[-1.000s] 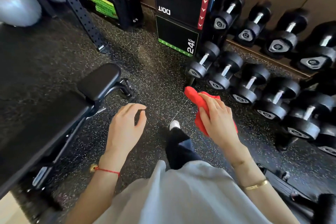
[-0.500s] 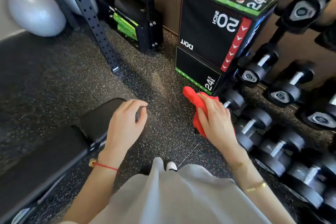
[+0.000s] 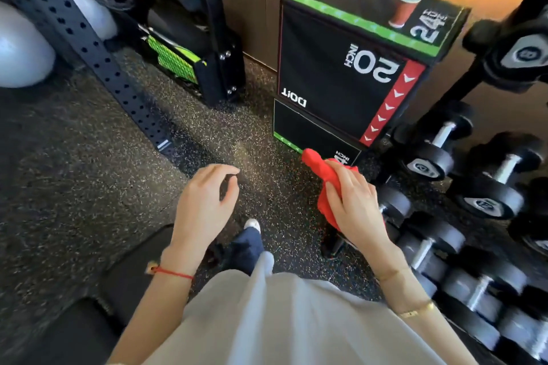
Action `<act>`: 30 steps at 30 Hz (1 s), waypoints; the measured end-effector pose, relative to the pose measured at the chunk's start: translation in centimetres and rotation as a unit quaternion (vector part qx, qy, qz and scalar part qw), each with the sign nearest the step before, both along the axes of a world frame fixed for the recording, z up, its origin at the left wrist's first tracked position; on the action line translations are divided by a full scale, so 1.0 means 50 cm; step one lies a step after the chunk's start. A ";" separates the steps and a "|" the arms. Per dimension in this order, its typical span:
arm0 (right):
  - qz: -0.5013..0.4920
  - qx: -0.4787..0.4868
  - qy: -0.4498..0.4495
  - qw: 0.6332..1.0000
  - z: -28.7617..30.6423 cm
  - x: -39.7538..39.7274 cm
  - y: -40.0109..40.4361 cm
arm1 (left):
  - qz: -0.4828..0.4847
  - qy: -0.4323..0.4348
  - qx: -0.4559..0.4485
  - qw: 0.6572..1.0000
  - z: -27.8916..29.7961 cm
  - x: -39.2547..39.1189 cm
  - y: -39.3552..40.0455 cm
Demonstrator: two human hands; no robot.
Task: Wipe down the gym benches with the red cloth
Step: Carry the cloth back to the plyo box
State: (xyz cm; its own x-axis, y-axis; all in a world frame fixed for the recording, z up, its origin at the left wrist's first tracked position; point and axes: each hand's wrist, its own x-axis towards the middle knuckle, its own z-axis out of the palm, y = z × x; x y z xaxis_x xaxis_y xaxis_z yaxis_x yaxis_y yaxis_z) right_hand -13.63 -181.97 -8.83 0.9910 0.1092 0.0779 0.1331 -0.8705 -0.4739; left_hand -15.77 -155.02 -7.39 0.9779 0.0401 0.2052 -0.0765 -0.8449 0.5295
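The right hand (image 3: 354, 206) is raised in front of the body, palm down, wrist angled toward the dumbbells (image 3: 427, 154) racked along the right; its fingers (image 3: 341, 175) are curled around the red cloth (image 3: 321, 169), which is bunched in the grip, one twisted end sticking up toward the lower edge of the black plyo box (image 3: 332, 68) and the rest hanging below the palm; a thin gold bracelet (image 3: 415, 310) circles that forearm. The left hand (image 3: 204, 210) hovers at about the same height over the speckled rubber floor (image 3: 89, 187), back of the hand up, holding nothing; its fingers (image 3: 219, 170) are loosely bent, thumb and forefinger forming an open curve without meeting; a red string bracelet (image 3: 172, 272) sits on that wrist. The black padded bench (image 3: 130, 275) lies low at the left, mostly behind the left forearm, and the blur there leaves its outline hard to make out; the cloth is well apart from it. A red paper cup (image 3: 404, 9) stands upright on top of the box; a black perforated rack upright (image 3: 74, 32) slants across the upper left, with a pale exercise ball (image 3: 20, 53) just beside it; a white shoe tip (image 3: 252, 224) shows between the two hands.
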 end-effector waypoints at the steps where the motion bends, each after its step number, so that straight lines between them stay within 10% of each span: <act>1: -0.007 -0.001 0.000 1.000 0.001 0.043 0.013 | -0.005 -0.004 0.001 1.000 0.001 0.048 0.018; 30: -0.181 0.006 -0.026 0.983 0.002 1.053 0.115 | -0.201 -0.013 0.010 0.979 0.029 1.200 0.060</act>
State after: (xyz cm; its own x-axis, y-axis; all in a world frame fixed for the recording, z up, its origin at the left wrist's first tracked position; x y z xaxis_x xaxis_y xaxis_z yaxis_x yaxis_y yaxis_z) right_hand 39.01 -176.22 -8.74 0.9594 -0.2505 0.1294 -0.1591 -0.8598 -0.4853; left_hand 44.21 -152.02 -5.94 0.9082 -0.3517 0.2268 -0.4184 -0.7538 0.5066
